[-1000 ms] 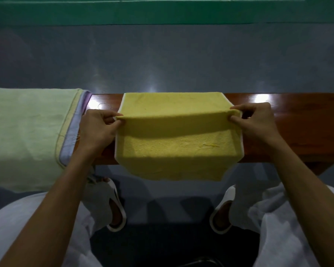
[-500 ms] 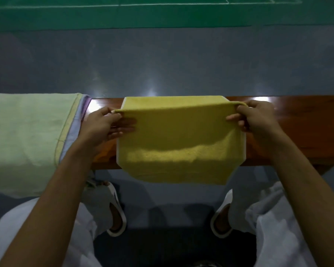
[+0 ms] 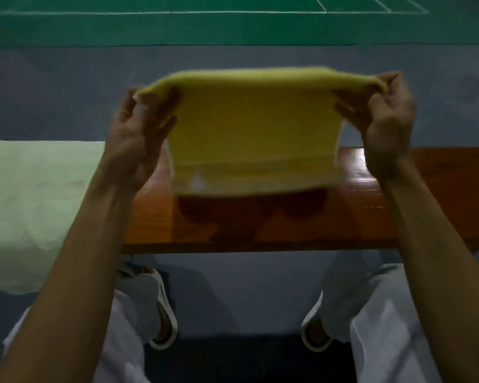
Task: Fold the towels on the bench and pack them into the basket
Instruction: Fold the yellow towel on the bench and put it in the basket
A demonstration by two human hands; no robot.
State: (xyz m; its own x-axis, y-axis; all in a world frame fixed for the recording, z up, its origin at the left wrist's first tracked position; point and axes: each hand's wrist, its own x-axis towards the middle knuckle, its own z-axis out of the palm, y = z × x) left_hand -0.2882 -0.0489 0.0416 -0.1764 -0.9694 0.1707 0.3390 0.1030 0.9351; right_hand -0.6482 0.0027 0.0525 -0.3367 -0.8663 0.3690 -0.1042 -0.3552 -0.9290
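Lifted off the bench (image 3: pixel 302 228) since the earlier frame, the yellow towel (image 3: pixel 255 128) is now hanging in mid-air at the centre of the frame, where half a second ago it was lying on the wood. The left hand (image 3: pixel 138 131) is pinching its upper left corner and the right hand (image 3: pixel 387 117) is pinching the upper right, with fingers curled into the cloth and the top edge stretching taut between them.

The biggest risk, as I judge it, is the doubled layers sliding apart. The lower edge is blurring, so the cloth is likely swinging, and the fold could be opening as it goes. A lesser risk is a corner slipping out of a pinch, letting that side drop to the floor (image 3: pixel 67 92). Laying it down crooked would also be spoiling the next fold.

Grey floor is filling most of the frame. A green court (image 3: pixel 177 29) with white lines is running along the top. The bench, of glossy reddish-brown wood, is crossing the middle and showing dark shadows under the cloth. At the left a green towel (image 3: pixel 39 203) is draping over it and hanging past the near edge. No basket is showing.
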